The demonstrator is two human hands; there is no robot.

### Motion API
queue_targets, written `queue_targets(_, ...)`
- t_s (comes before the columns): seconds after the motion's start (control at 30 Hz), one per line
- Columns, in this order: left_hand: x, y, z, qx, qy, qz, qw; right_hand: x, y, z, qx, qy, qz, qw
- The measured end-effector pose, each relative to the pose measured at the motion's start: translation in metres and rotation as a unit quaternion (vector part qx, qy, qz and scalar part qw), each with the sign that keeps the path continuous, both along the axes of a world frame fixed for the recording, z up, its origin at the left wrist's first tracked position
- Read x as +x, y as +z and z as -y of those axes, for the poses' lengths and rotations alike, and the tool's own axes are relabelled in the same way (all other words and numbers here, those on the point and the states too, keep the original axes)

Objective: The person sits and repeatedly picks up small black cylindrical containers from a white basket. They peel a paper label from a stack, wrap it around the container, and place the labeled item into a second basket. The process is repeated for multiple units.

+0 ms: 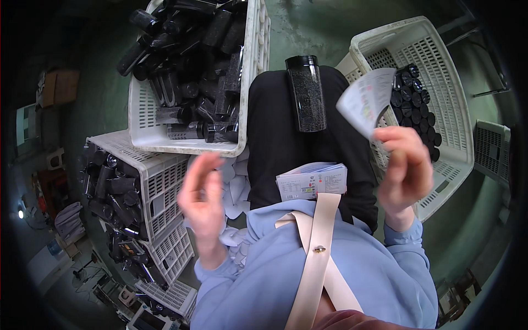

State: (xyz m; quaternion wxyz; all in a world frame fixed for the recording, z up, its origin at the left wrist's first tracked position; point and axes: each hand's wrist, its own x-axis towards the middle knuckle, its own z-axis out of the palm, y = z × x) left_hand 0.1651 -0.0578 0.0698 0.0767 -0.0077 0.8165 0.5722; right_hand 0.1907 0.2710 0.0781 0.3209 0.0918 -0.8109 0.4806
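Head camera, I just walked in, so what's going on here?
The right hand holds a printed label by its corner, while the left hand is raised, empty. A filled jar with a black lid rests on the lap, above a stack of labels. Jars lie jumbled in the upper-left crate; black lids show in rows in the right crate.

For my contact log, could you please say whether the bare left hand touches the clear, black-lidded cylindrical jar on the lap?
Apart: the head view shows black trousers between the left hand and the jar.
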Motion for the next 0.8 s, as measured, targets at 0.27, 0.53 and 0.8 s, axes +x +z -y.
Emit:
queue_targets(0.27, -0.006, -0.01, -0.105, 0.408, -0.116, 0.139, 0.895, -0.007, 0.021, 0.043, 0.159, 0.212, 0.107, 0.958)
queue_targets(0.53, -0.011, -0.019, -0.097, 0.387, -0.047, 0.184, 0.902, -0.017, -0.005, -0.018, -0.079, -0.024, 0.306, 0.948)
queue_targets(0.8, -0.056, -0.046, -0.1, 0.29, -0.037, 0.134, 0.947, -0.042, -0.042, -0.021, -0.222, 0.058, 0.405, 0.885)
